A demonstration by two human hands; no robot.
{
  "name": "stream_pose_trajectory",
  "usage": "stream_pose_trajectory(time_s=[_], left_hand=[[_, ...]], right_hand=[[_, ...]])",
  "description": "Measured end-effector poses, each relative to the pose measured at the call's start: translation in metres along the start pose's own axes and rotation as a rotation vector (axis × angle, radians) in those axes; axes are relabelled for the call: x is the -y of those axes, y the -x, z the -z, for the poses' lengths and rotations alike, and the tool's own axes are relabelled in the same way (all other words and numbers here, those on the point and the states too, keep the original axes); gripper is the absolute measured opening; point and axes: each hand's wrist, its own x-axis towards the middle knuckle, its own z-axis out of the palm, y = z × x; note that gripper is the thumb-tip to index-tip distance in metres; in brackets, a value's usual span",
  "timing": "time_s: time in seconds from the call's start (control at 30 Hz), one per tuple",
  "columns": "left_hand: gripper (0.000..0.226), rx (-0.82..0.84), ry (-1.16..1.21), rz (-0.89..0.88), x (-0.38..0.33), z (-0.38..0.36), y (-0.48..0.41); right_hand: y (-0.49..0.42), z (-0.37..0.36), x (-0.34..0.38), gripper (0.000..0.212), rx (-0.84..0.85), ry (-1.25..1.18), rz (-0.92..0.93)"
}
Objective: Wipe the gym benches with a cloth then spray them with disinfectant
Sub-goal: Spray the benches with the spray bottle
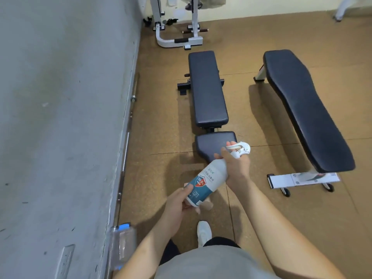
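Observation:
A white and teal disinfectant spray bottle [203, 183] is held tilted in front of me, its nozzle pointing up and right. My left hand [177, 206] grips the bottle's base, with a pale pink cloth [207, 206] partly showing beneath it. My right hand [235, 166] is wrapped round the bottle's neck just below the white trigger head [242, 149]. Right behind the bottle is the seat pad of a dark adjustable bench [207, 89]. A second dark flat bench [306, 109] stands to the right.
A grey wall [60, 117] runs along the left with a barbell [126, 146] lying at its foot. A clear water bottle with a blue cap [122, 244] stands by the wall. A white machine frame [177, 35] stands at the back. My white shoe [204, 231] is on the brown floor.

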Motion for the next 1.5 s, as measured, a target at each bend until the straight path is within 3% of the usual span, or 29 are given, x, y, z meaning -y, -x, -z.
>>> stream_pose_trajectory(time_s=[0.07,0.13,0.27,0.33,0.43,0.57,0.63,0.83,1.07,1.27,1.4,1.5], left_hand=[[0.041,0.034,-0.029,0.021,-0.012,-0.007,-0.018],[0.043,0.087,-0.070,0.039,-0.028,-0.012,-0.038],[0.057,0.227,-0.181,0.080,-0.066,-0.022,-0.084],[0.057,0.272,-0.230,0.096,-0.084,-0.022,-0.108],[0.077,0.341,-0.284,0.158,-0.113,-0.016,-0.138],[0.043,0.440,-0.355,0.165,-0.155,0.002,-0.161],[0.043,0.464,-0.361,0.188,-0.175,0.013,-0.174],[0.060,0.451,-0.468,0.158,-0.234,0.043,-0.224],[0.040,0.432,-0.479,0.209,-0.287,0.065,-0.261],[0.055,0.373,-0.511,0.167,-0.338,0.076,-0.311],[0.078,0.350,-0.564,0.120,-0.385,0.082,-0.349],[0.058,0.332,-0.603,0.103,-0.423,0.079,-0.376]], right_hand=[[-0.016,0.006,0.010,0.038,-0.073,-0.041,0.000],[-0.031,0.011,0.021,0.028,-0.131,-0.054,0.028],[-0.059,0.010,0.042,0.017,-0.232,-0.173,0.018],[-0.071,0.005,0.049,0.020,-0.283,-0.235,-0.004],[-0.083,-0.010,0.053,0.022,-0.349,-0.276,-0.019],[-0.093,-0.040,0.060,0.025,-0.395,-0.361,0.014],[-0.098,-0.058,0.061,0.030,-0.442,-0.404,0.029],[-0.117,-0.113,0.050,0.027,-0.588,-0.500,-0.048],[-0.155,-0.166,0.053,0.034,-0.599,-0.573,-0.013],[-0.220,-0.215,0.071,0.024,-0.542,-0.545,-0.039],[-0.275,-0.253,0.082,0.024,-0.490,-0.550,-0.054],[-0.315,-0.279,0.097,0.030,-0.497,-0.567,-0.075]])
